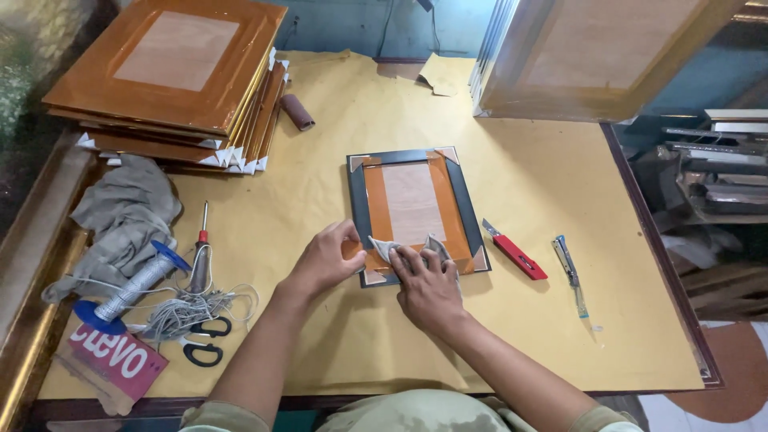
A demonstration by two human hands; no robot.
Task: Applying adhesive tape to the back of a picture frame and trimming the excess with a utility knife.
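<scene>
Yellowish-brown paper (512,320), creased and matte, covers a wooden table (48,264) with a raised dark rim, seen from the head camera. At the centre of the frame lies a small picture frame (413,212), face down: a dark rectangular moulding around a pale board backing, sealed with wide glossy orange-brown tape and capped at its corners with grey card triangles. The left hand (324,260) rests at the frame's lower left edge, fingers curled loosely against it and not closed round anything. The right hand (428,284) lies flat on the lower edge, fingers spread and pressing a small grey cloth (400,252) onto the backing. Just right of the frame lies a red utility knife (516,254), and further right a slim metal stapler-like tool (570,268). In the upper left a stack of larger frames (172,80) sits face down, shiny brown-taped backs with white corner protectors. Beside it lies a short brown roll (298,112). At the left edge a crumpled grey rag (128,212) sits above a blue-ended spool of silvery wire (128,292), its loose strands tangled near a red-handled screwdriver (200,256) and black-handled scissors (202,340). A red printed card (112,360) lies in the lower left. In the upper right pale frames (592,56) lean upright.
</scene>
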